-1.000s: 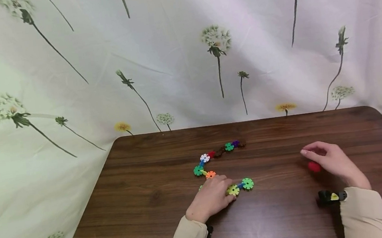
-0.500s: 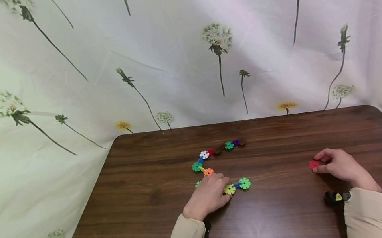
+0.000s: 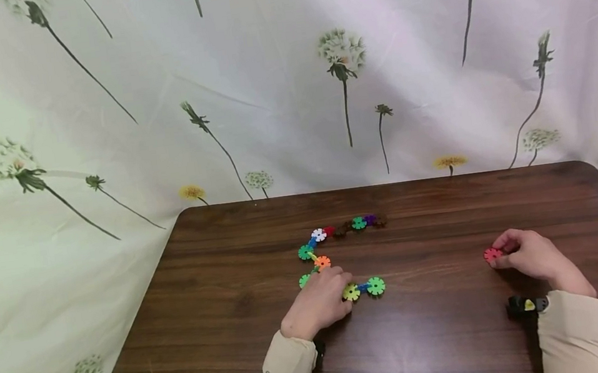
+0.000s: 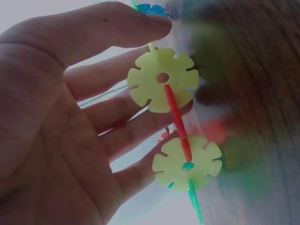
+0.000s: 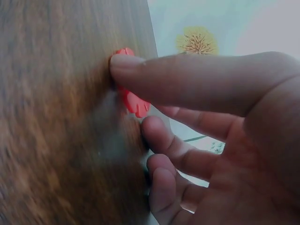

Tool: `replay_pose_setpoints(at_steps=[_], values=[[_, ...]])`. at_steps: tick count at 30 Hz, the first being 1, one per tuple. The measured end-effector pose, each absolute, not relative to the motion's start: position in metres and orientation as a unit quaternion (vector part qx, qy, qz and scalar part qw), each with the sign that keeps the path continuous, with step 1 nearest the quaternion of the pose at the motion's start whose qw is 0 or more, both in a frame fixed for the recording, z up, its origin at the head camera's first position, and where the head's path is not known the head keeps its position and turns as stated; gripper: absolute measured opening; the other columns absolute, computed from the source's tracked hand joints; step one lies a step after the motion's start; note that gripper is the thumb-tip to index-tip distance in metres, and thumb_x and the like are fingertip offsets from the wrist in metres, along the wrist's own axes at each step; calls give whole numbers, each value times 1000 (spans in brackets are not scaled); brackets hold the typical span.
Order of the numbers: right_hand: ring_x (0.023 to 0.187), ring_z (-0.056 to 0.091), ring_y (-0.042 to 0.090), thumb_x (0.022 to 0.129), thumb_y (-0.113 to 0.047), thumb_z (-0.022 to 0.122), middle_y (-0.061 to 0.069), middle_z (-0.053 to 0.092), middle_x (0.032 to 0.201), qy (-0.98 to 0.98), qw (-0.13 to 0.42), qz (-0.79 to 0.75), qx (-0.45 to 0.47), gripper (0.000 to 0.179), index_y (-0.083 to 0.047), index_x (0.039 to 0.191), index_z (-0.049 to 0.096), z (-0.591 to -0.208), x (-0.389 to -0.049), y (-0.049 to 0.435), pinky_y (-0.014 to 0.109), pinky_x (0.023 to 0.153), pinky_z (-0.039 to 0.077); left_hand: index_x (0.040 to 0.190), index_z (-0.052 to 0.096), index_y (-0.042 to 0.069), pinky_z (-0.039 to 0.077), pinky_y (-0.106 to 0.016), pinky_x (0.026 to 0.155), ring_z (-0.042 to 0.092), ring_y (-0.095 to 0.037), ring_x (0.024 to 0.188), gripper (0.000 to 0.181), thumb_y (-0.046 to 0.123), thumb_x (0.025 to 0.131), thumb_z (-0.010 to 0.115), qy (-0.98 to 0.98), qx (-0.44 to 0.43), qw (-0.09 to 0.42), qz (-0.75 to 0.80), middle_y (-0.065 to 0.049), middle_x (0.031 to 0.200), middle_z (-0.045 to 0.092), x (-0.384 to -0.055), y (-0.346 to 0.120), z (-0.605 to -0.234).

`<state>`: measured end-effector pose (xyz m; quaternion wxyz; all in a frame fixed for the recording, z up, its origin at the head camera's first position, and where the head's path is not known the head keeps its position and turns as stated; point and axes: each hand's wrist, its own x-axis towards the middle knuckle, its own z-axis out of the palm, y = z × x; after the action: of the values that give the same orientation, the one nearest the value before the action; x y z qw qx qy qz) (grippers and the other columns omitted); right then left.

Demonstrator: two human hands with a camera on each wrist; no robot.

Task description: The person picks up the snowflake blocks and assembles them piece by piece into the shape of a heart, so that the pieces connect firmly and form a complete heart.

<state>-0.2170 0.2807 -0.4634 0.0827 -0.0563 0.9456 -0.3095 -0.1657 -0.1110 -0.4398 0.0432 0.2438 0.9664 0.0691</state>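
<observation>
A chain of coloured interlocking discs winds over the table in the head view, from dark brown and purple pieces at the back to a light green disc (image 3: 376,286) at its near end. My left hand (image 3: 320,302) grips the chain close to that end, beside a yellow disc (image 3: 351,292). In the left wrist view, the thumb and fingers lie around yellow discs (image 4: 161,79) linked by a red disc (image 4: 176,117); part of the chain is hidden under the hand. Farther right, my right hand (image 3: 535,256) pinches a single red disc (image 3: 493,255) between thumb and fingers, apart from the chain.
The dark wooden table (image 3: 209,324) has rounded back corners. Behind it hangs a white cloth (image 3: 275,89) printed with dandelions. Black straps with small devices (image 3: 524,306) sit at the wrists.
The left hand and the near end of the chain have shifted a little left. The red disc, earlier below the right hand, is now pinched in it. The head view has tilted slightly.
</observation>
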Motion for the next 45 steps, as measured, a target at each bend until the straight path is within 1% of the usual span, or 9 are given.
replay_pose_setpoints(at_steps=[8,12,17,23,29,34,37,40,45], values=[[69,49,10,77,-19,79,1,63,78,944,75,-316,-66,32,-1,96,61,-463,-218,279,24,61,37,111,70,11,52,-34,83,63,-17,95,32,26,83,75,965,246,32,81,-1,104,67,-165,-109,-441],[67,50,7,80,-14,76,2,64,77,939,64,-327,-88,25,-2,95,60,-464,-218,272,24,61,38,110,70,11,52,-33,85,63,-15,94,30,28,85,73,964,247,28,93,-1,103,67,-165,-106,-443],[67,51,6,85,-10,71,2,62,78,917,60,-367,-142,15,-6,92,58,-464,-223,250,23,62,40,108,71,12,53,-31,81,63,-14,90,25,29,90,67,965,244,18,96,0,100,67,-165,-104,-444],[68,52,7,88,-15,70,-2,59,76,882,89,-406,-223,13,-13,87,57,-464,-226,211,23,62,44,107,72,11,53,-30,79,64,-14,90,23,28,93,64,966,245,5,89,0,99,67,-165,-102,-446],[67,51,6,88,-16,70,-4,58,76,863,124,-403,-277,13,-15,84,58,-464,-223,178,22,60,44,105,72,11,53,-28,75,63,-14,87,20,26,93,64,966,246,-5,79,0,96,68,-165,-100,-449],[69,51,6,88,-15,70,-6,61,79,856,137,-401,-296,11,-17,84,60,-465,-220,157,22,61,45,104,73,12,53,-29,75,63,-15,86,20,25,92,64,966,246,-13,78,0,95,68,-164,-99,-449],[70,52,5,86,-14,71,-7,61,78,859,136,-396,-296,12,-18,82,61,-466,-219,150,22,62,45,104,73,13,53,-29,74,62,-15,85,21,27,90,67,966,245,-10,82,1,94,67,-164,-100,-449],[67,52,5,86,-12,72,-7,61,76,858,143,-395,-296,12,-17,81,61,-467,-218,144,22,60,45,104,73,15,52,-28,74,61,-14,85,23,30,87,70,966,244,-5,87,2,94,66,-163,-100,-448],[64,51,4,85,-11,72,-7,60,73,856,144,-395,-302,13,-16,80,61,-467,-217,139,21,57,44,104,74,16,51,-27,72,61,-14,84,20,29,90,67,965,246,-9,92,3,94,66,-164,-99,-449]])
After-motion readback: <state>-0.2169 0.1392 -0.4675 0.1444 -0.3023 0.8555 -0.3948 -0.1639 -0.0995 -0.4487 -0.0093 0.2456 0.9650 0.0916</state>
